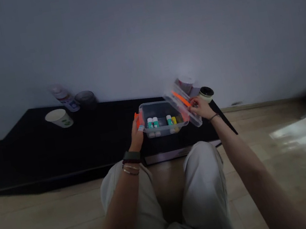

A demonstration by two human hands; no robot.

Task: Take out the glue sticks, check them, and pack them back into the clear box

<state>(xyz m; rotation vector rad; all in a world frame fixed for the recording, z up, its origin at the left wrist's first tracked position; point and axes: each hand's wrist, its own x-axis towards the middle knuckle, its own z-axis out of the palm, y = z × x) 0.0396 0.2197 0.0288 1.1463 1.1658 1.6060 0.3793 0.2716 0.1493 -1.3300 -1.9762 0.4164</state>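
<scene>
Holding blurred lid (pixel 181 104): right fingers (pixel 193 102) | left fingers (pixel 135 125): gripping box (pixel 165 128) | tube labels (pixel 155 123) unreadable

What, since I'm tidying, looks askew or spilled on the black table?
Nothing clearly stands out. The clear lid tilts at the right end of the open box, but the right hand holds it. No spill shows.

A hand could slide through most freely over the black bench (pixel 109 133), between the paper cup (pixel 59 119) and the clear box (pixel 163 129). Behind that stretch, the bottle (pixel 66 99) and dark bowl (pixel 86 99) stand near the wall (pixel 118 46). The left hand (pixel 136 131) blocks the box's left end; the tilted lid (pixel 181 106) and right hand (pixel 201 107) obstruct its right, with a dark-topped jar (pixel 206 94) just beyond. The box's mouth lies open from above between them.
</scene>
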